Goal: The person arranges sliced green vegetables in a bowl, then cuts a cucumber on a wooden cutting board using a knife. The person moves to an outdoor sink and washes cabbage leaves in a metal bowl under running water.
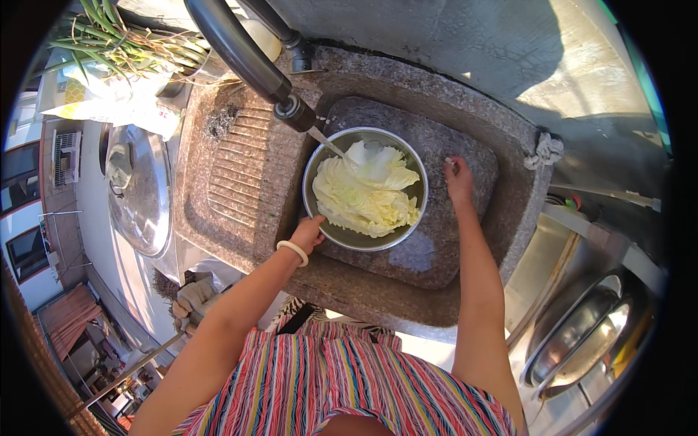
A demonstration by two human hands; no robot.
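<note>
My left hand [307, 235], with a pale bangle at the wrist, grips the lower left rim of a round metal bowl [364, 244]. Inside the bowl lie pale yellow-green napa cabbage leaves [360, 193] in water. A stream of water [332, 146] runs onto them from the black faucet [297, 111] above. To the right of the bowl, apart from it, my right hand [459, 180] is over the sink floor with its fingers bent together. A tiny whitish bit shows at its fingertips; whether it is pinched there is unclear.
The bowl stands in a stone sink [469, 261] with a ribbed washboard [240, 169] at its left. A crumpled rag [545, 151] hangs on the right rim. Green onions [109, 38] and a large metal lid [139, 191] are at left; metal basins [578, 332] stand at lower right.
</note>
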